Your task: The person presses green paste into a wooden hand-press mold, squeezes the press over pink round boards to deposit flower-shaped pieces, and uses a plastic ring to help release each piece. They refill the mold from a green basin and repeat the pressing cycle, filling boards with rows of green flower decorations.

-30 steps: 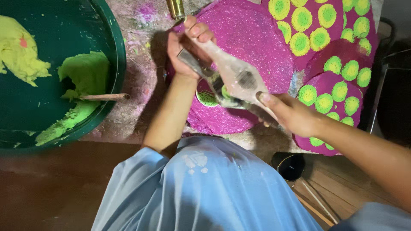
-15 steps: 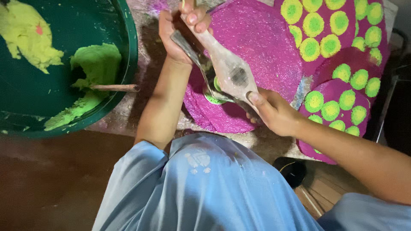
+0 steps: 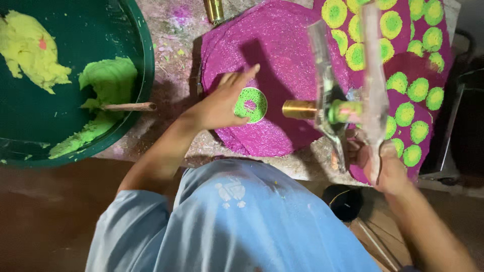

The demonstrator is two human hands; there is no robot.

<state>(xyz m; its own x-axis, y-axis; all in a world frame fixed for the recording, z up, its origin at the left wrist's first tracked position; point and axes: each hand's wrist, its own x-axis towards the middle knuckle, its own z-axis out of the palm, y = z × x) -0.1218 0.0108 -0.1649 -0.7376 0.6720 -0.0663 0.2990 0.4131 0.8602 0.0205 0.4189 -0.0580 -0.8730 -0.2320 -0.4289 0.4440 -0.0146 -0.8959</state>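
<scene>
Above pink disc [image 3: 282,65], right hand [image 3: 388,166] holds tongs [image 3: 348,100] upright (blurred).

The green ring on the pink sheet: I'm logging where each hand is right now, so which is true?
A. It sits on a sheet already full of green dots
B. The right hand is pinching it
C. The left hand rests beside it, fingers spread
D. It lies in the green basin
C: the left hand lies flat with fingers spread just left of the green ring on the plain pink sheet, while the right hand grips a long-handled press tool off to the side.
</scene>
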